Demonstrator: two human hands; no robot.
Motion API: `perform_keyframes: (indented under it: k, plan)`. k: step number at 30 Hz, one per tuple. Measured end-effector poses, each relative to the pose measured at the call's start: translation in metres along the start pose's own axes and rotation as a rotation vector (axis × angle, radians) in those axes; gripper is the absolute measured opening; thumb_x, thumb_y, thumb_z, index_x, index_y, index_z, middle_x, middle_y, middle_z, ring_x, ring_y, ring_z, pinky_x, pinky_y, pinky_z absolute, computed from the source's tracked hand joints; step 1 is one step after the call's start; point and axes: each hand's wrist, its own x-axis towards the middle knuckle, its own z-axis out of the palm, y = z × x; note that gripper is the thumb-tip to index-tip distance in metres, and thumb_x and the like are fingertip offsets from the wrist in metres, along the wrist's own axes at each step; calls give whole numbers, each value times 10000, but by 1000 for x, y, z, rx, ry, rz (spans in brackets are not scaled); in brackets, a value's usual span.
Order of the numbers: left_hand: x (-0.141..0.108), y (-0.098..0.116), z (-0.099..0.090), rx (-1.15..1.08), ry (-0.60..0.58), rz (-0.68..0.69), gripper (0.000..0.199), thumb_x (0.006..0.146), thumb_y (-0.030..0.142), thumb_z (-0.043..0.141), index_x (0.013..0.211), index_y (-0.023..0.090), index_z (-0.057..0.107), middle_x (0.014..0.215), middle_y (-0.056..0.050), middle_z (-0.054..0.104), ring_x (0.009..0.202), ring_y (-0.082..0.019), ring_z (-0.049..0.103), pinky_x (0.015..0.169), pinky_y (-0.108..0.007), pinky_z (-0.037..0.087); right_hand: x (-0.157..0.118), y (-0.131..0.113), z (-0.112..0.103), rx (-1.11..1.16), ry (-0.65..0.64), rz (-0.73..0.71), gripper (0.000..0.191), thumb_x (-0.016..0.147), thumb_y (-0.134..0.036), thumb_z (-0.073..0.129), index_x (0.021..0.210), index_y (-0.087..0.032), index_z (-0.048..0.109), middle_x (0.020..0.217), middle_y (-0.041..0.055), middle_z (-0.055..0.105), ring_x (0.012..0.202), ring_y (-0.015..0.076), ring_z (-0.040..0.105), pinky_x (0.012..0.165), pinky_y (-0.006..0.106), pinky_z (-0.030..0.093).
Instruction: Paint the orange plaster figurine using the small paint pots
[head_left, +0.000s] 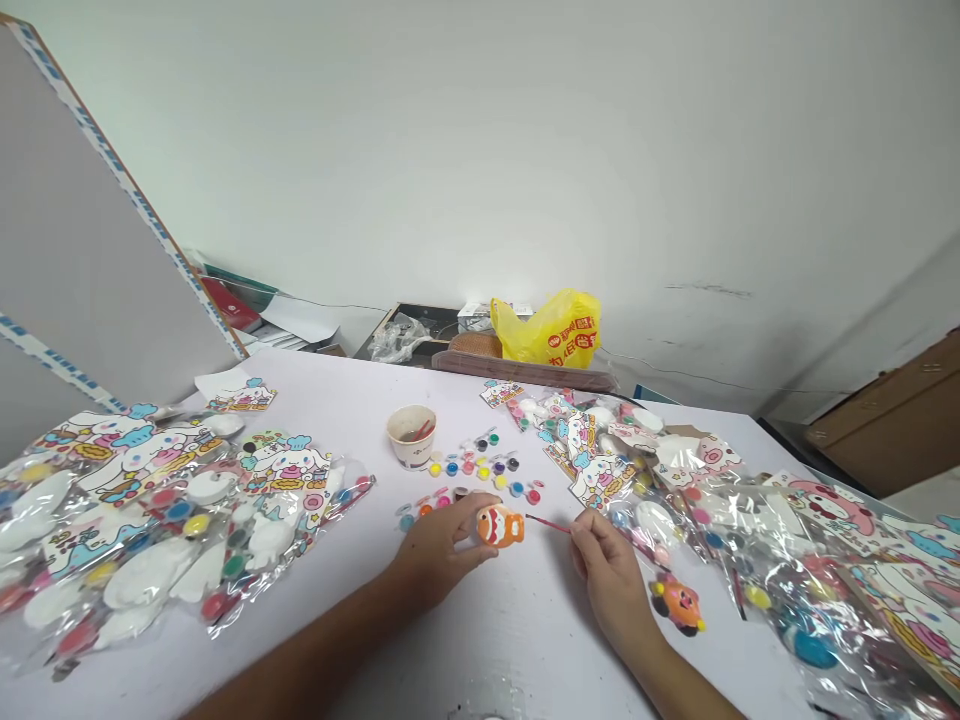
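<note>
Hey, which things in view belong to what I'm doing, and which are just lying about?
Likely part of the job:
orange-and-white figurine, in your left hand
thin brush, in your right hand
small paint pots
cup

Apparently just lying about:
yellow plastic bag
crumpled clear plastic
papers
bagged sets at both sides

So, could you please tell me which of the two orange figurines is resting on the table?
The figurine with black and yellow parts, beside the right hand; the white-and-red-marked figurine is held in the left hand.
</note>
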Motion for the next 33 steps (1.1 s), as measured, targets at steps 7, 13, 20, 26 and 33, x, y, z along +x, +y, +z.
perform_keyframes:
  k: [7,13,20,26,33]
  plan:
    - [-1,3,0,9,-8,-2,484,789,321,610,1271,285,575,881,7,572,800,-200,531,750,-286,437,1,0,1,-19,-9,5,401,894,-521,513,632,-238,405,551,-50,378,534,145,330,527,277,284]
    - [-1,3,-1,17,-10,-2,477,790,332,617,1264,291,577,848,13,547,785,-196,522,745,-284,437,0,-1,1,-21,-43,-2,378,903,-483,506,637,-236,402,558,-51,376,535,141,323,528,275,277]
    - [-1,1,1,21,8,-14,482,784,336,611,1261,284,576,790,27,479,726,-178,487,707,-274,423,0,1,0,-5,-50,-15,358,900,-442,506,631,-237,386,553,-56,366,528,137,312,527,271,275]
    - [0,1,0,44,3,2,468,785,330,609,1250,282,582,768,27,494,713,-178,477,690,-266,420,0,0,1,10,-78,-9,366,887,-471,513,627,-238,404,546,-52,382,516,141,330,518,271,281]
    - [0,1,1,52,16,5,486,781,338,610,1261,268,571,804,19,527,718,-177,488,677,-260,428,1,-2,1,-6,-40,-37,362,890,-444,510,614,-239,398,527,-57,377,508,139,320,516,275,275]
